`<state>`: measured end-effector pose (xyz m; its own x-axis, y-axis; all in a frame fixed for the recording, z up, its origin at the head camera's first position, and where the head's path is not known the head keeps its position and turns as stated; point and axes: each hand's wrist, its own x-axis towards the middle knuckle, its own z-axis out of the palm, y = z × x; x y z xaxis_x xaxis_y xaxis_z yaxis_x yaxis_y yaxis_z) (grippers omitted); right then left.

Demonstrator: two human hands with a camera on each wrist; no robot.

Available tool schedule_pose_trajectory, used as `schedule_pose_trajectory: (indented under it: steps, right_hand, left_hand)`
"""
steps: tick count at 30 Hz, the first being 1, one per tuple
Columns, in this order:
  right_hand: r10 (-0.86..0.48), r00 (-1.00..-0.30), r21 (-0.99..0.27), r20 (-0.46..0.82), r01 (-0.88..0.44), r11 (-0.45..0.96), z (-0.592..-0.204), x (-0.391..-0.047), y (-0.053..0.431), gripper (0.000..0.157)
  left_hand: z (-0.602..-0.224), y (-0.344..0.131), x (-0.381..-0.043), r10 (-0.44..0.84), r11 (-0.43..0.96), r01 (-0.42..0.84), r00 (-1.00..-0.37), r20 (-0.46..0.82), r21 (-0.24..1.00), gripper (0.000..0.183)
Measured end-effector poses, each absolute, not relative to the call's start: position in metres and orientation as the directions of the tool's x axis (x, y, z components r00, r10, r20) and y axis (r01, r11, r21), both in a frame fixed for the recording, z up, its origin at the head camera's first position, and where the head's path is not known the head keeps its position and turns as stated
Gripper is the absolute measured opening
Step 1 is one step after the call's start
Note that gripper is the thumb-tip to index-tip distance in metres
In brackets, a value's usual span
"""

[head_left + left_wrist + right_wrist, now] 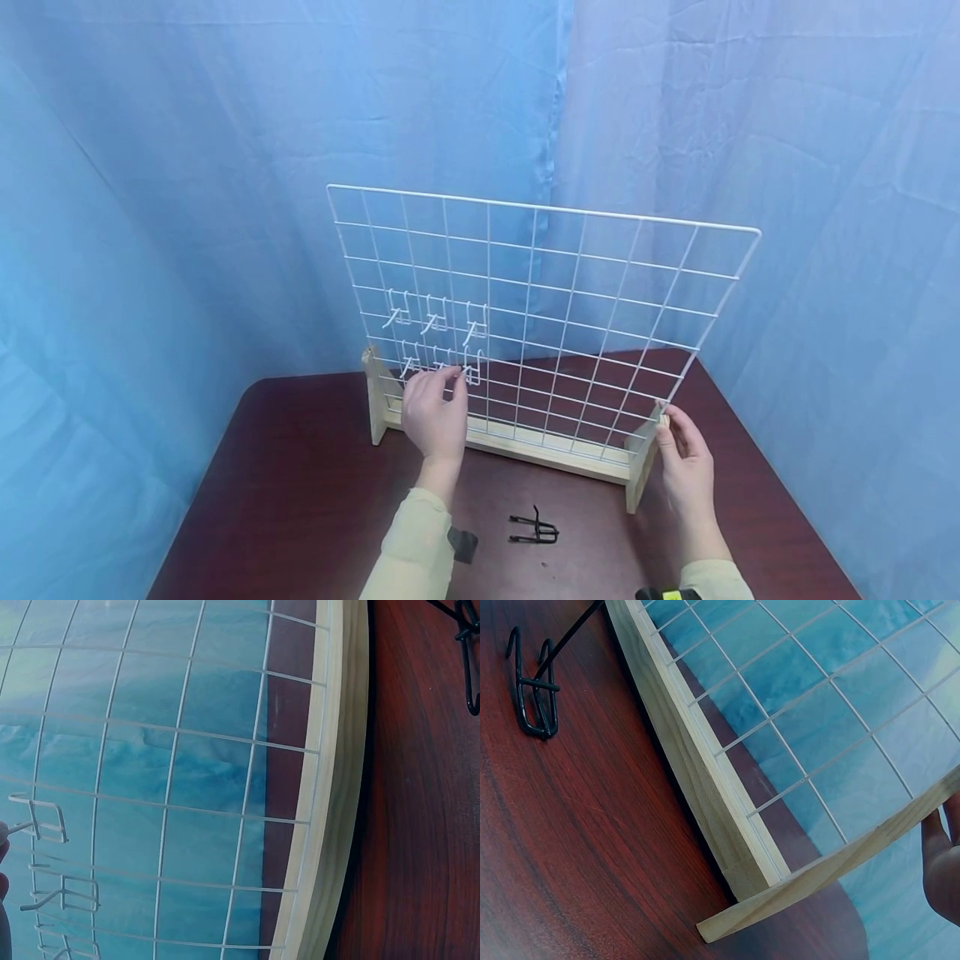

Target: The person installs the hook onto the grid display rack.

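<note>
A white wire grid panel (555,278) stands upright in a pale wooden stand (551,457). Several white wire hooks hang in two rows on its left half. With thumb and fingertips, my left hand (437,412) pinches the prong of the lower right white hook (472,375), also visible in the left wrist view (51,823). The hand partly covers the neighbouring hook in the lower row. My right hand (686,462) grips the top of the stand's right wooden end piece (641,458), beside the grid's edge; in the right wrist view its fingers (939,862) show behind that wood.
On the dark red-brown table (315,500), in front of the stand, lies a black wire hook (536,530), with its prong sticking up. Blue curtains (262,167) hang behind the table and on both sides. The stand's left end piece (377,400) rests near the back.
</note>
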<state>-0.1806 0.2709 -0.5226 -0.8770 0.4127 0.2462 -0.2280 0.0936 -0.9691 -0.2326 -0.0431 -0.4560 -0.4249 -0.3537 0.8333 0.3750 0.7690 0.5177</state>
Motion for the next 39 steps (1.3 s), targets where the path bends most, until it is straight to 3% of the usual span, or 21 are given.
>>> schedule_pose_trajectory:
  steps: [15, 25, 39]
  right_hand:
    - [0.425, -0.872, -0.97, 0.241, -0.228, 0.082, -0.524, -0.182, 0.272, 0.035]
    - [0.422, -0.878, -0.974, 0.226, -0.215, 0.075, -0.524, -0.181, 0.271, 0.036]
    - [0.419, -0.879, -0.974, 0.228, -0.203, 0.105, -0.523, -0.18, 0.271, 0.037]
  left_hand:
    - [-0.466, -0.045, -0.236, -0.273, 0.809, 0.378, -0.436, 0.857, 0.45, 0.008]
    - [-0.474, -0.044, -0.229, -0.289, 0.762, 0.389, -0.511, 0.81, 0.517, 0.017]
    - [-0.473, -0.04, -0.219, -0.303, 0.71, 0.444, -0.508, 0.806, 0.546, 0.021]
